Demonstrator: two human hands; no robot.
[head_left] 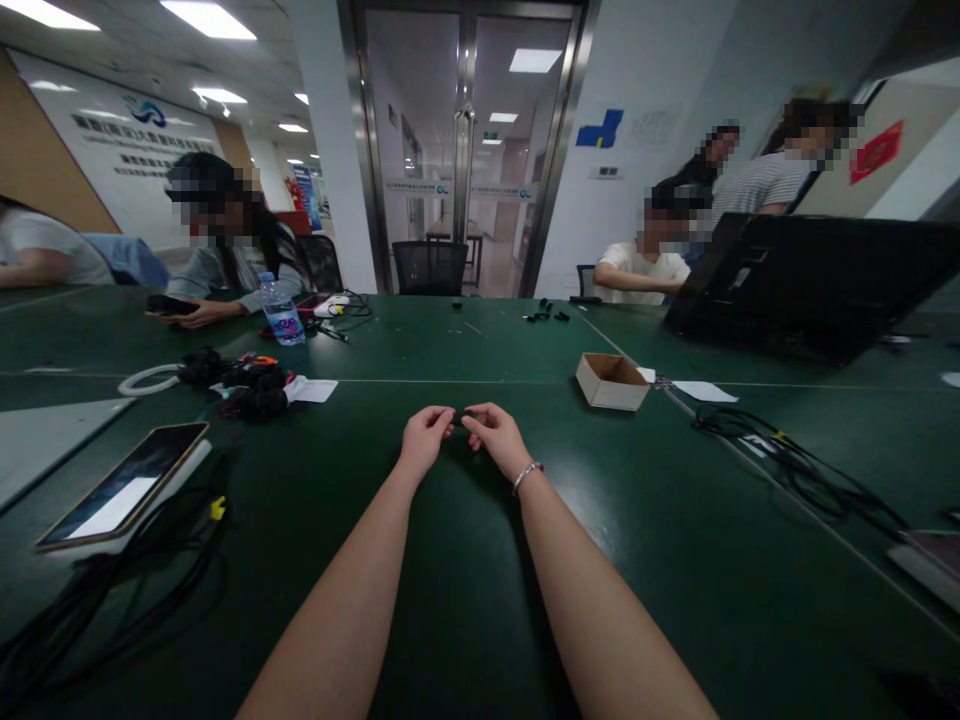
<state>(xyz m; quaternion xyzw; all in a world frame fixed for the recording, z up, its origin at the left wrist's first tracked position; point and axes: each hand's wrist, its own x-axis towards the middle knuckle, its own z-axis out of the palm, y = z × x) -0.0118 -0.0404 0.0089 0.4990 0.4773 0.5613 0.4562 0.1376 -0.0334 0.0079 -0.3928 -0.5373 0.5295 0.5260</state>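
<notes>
Both my hands meet over the middle of the dark green table [465, 600]. My left hand [424, 438] and my right hand [493, 436] have their fingers pinched together on a small black part [458, 417] held between them. The part is tiny and mostly covered by my fingertips. A silver bracelet [527, 476] sits on my right wrist.
A small open cardboard box [611, 381] stands to the right, beside paper slips [703, 391] and black cables [795, 462]. To the left lie a phone [124, 485], more cables [112, 590], black parts [247, 385] and a water bottle [280, 310]. Other people sit around the far table edge.
</notes>
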